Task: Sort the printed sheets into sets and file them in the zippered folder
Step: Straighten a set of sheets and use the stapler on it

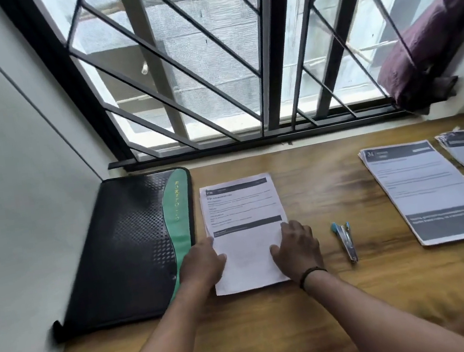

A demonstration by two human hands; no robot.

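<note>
You steadied a small set of sheets (244, 227) on the wooden desk (318, 312) just beside the closed zippered folder (127, 247), left hand (204, 261) and right hand (295, 246) resting flat-fingered along its edges, grasping nothing, where a careless slide risked fanning the pages.

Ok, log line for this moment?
left hand: on sheet set | right hand: on set | folder: closed | stapler: idle

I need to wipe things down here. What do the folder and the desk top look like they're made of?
Folder: likely black textured plastic or faux leather, shown by its embossed dotted sheen, with a green fabric-like band. Desk top: wood or wood-look laminate, with visible grain and soft gloss.
</note>
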